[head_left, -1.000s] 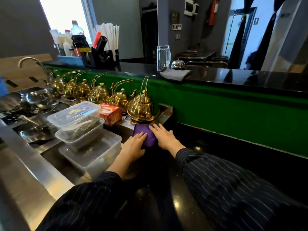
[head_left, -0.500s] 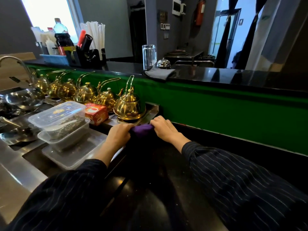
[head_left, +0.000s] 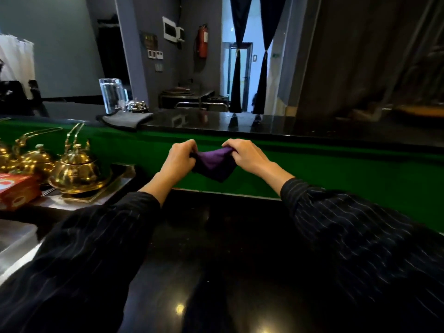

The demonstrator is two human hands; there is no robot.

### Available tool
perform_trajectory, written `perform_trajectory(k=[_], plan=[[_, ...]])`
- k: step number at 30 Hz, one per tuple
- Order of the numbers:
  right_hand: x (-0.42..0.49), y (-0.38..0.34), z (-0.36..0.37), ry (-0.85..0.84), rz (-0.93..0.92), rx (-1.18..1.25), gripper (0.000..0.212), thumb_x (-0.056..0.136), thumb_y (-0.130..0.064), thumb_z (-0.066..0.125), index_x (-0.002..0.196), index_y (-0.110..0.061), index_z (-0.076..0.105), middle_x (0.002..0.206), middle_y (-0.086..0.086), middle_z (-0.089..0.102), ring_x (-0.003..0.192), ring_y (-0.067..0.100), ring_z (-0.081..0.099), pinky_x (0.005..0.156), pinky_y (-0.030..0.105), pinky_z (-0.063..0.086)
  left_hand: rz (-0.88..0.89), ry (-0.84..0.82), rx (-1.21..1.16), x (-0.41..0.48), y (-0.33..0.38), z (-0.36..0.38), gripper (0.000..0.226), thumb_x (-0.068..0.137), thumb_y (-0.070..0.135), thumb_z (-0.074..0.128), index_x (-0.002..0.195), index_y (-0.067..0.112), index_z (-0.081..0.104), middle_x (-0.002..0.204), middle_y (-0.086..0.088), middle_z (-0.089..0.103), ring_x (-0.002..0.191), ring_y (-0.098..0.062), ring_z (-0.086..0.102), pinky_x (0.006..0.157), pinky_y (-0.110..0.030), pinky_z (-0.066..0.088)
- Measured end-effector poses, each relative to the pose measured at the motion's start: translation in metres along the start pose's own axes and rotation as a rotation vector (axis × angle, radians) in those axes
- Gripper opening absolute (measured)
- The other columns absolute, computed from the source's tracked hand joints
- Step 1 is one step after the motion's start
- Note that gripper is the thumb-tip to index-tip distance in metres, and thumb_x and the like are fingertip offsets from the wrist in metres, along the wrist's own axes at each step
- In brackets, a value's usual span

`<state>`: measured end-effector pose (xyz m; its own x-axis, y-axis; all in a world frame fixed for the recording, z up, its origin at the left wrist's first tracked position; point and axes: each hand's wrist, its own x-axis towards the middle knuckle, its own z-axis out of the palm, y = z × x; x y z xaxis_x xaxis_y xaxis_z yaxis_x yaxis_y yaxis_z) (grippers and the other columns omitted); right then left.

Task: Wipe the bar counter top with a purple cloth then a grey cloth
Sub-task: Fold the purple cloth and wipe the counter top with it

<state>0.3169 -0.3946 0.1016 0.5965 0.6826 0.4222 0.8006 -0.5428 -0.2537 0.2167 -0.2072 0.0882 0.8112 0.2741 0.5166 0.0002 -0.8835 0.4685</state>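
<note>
Both hands hold the purple cloth (head_left: 212,165) up in the air in front of the green panel, above the lower black counter. My left hand (head_left: 179,161) grips its left end and my right hand (head_left: 243,155) grips its right end, and the cloth sags between them. The raised black bar counter top (head_left: 288,127) runs across behind the hands. A folded grey cloth (head_left: 126,120) lies on its left part, over the front edge.
A tall glass (head_left: 111,96) and a small silver bell (head_left: 137,106) stand behind the grey cloth. Golden teapots (head_left: 78,169) sit on a tray at the left beside a red box (head_left: 16,189). The green panel (head_left: 336,174) rises between the two counters.
My hands gathered the purple cloth off the lower counter by the teapots and lifted it up and to the right. The view swung right, and the plastic containers and sink left the frame.
</note>
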Motion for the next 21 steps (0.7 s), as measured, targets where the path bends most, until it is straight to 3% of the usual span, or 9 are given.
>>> perform_trajectory(k=[4, 8, 12, 18, 21], plan=[[-0.007, 0.047, -0.051, 0.077, 0.046, -0.063, 0.035, 0.088, -0.004, 0.041, 0.111, -0.018, 0.064, 0.115, 0.006, 0.066, 0.109, 0.027, 0.058, 0.089, 0.047, 0.050, 0.090, -0.004, -0.070, 0.039, 0.055, 0.027, 0.029, 0.067, -0.007, 0.050, 0.090, 0.003, 0.063, 0.087, -0.022, 0.070, 0.085, -0.036, 0.064, 0.070, -0.035, 0.049], [0.003, 0.083, -0.100, 0.116, 0.111, -0.109, 0.035, 0.087, -0.007, 0.043, 0.107, -0.024, 0.066, 0.114, 0.002, 0.068, 0.108, 0.025, 0.060, 0.088, 0.047, 0.051, 0.152, 0.034, 0.009, 0.085, 0.095, 0.034, 0.031, 0.072, 0.005, 0.055, 0.098, 0.013, 0.070, 0.099, -0.016, 0.071, 0.096, -0.034, 0.063, 0.076, -0.036, 0.049], [0.028, 0.105, -0.133, 0.166, 0.189, -0.157, 0.035, 0.088, -0.005, 0.045, 0.105, -0.023, 0.069, 0.112, 0.001, 0.068, 0.107, 0.024, 0.058, 0.086, 0.042, 0.050, 0.170, 0.025, 0.013, 0.138, 0.119, 0.040, 0.033, 0.073, 0.010, 0.056, 0.100, 0.019, 0.073, 0.103, -0.012, 0.072, 0.099, -0.032, 0.064, 0.079, -0.037, 0.051], [0.077, 0.131, -0.136, 0.447, 0.278, -0.086, 0.035, 0.092, 0.000, 0.041, 0.107, -0.013, 0.069, 0.110, 0.013, 0.063, 0.111, 0.031, 0.051, 0.086, 0.037, 0.044, 0.193, 0.104, -0.121, 0.200, 0.131, 0.059, 0.037, 0.077, -0.003, 0.049, 0.102, 0.010, 0.073, 0.098, -0.016, 0.073, 0.092, -0.029, 0.067, 0.087, -0.036, 0.053], [0.082, 0.145, -0.118, 0.445, 0.300, -0.092, 0.033, 0.092, 0.000, 0.041, 0.107, -0.011, 0.068, 0.107, 0.016, 0.060, 0.109, 0.033, 0.046, 0.087, 0.036, 0.038, 0.213, 0.055, -0.106, 0.210, 0.121, 0.079, 0.038, 0.079, 0.000, 0.048, 0.105, 0.014, 0.072, 0.099, -0.015, 0.073, 0.092, -0.031, 0.067, 0.085, -0.041, 0.054]])
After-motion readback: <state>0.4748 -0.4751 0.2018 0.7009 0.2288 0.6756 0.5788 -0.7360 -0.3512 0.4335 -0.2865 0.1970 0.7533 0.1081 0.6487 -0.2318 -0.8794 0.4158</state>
